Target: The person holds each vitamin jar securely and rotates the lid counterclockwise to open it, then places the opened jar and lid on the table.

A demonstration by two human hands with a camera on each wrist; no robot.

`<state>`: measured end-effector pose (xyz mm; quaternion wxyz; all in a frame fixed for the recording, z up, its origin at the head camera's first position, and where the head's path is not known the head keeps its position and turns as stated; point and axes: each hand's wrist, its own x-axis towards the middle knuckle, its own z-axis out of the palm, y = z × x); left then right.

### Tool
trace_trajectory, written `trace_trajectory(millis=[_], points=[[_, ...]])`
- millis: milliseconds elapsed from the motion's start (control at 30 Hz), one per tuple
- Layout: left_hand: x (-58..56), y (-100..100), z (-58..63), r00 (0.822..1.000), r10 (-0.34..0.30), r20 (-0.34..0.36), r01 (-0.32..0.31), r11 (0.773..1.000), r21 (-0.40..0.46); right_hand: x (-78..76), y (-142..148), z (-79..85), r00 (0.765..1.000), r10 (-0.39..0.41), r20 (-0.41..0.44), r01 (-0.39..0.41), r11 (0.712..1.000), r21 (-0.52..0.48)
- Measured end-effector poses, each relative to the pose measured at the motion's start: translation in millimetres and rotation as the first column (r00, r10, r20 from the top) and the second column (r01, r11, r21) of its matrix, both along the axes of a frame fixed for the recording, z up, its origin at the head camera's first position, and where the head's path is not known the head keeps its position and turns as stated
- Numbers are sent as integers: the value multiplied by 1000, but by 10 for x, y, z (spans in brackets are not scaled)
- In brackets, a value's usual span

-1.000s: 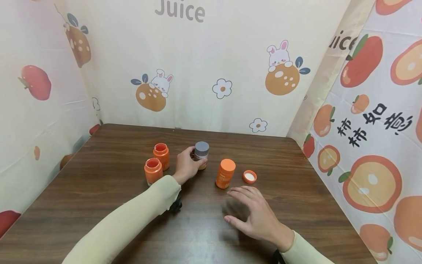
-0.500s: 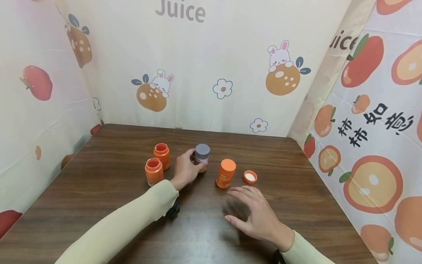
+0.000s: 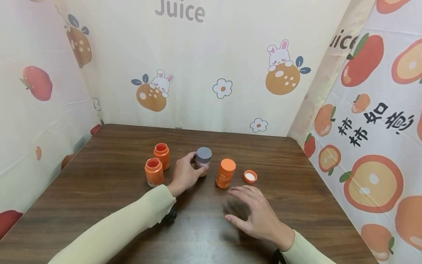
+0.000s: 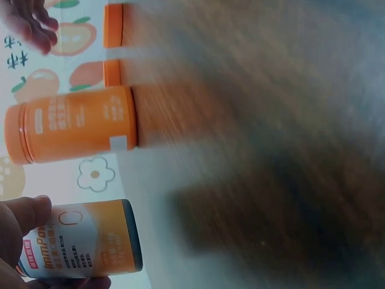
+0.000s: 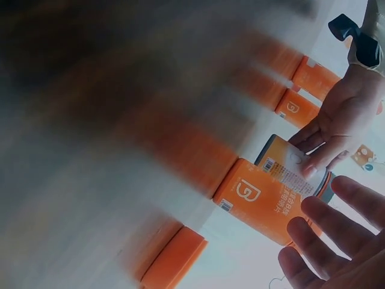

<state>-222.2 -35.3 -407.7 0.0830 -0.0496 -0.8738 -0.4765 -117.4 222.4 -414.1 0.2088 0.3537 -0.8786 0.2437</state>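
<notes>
My left hand (image 3: 185, 174) grips a supplement bottle (image 3: 203, 155) with a grey lid, thumb on one side and fingers round the other. The left wrist view shows its orange and white label (image 4: 81, 238) and dark base, with a gap between the base and its reflection in the tabletop. To its right an orange bottle (image 3: 225, 173) with its lid on stands upright. My right hand (image 3: 257, 216) hovers in front of that bottle, fingers spread and holding nothing. An upturned orange cap (image 3: 250, 177) lies beyond its fingertips.
Two lidless orange bottles, a rear one (image 3: 162, 156) and a front one (image 3: 154, 172), stand left of my left hand. A second orange cap (image 4: 112, 72) shows in the left wrist view. Printed curtains (image 3: 214, 66) border the dark wooden table (image 3: 99, 165).
My left hand has brought the grey-lidded bottle slightly toward me and a little to the right. The right hand and the other bottles have stayed put.
</notes>
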Motion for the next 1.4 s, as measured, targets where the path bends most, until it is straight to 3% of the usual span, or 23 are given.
trace_trajectory(millis=[733, 1400], points=[[341, -11, 140, 996, -73, -45, 71, 997, -30, 4, -10, 32, 999, -28, 35, 29, 1000, -13], [536, -151, 93, 993, -106, -52, 104, 994, -32, 11, -36, 48, 996, -50, 68, 51, 999, -18]])
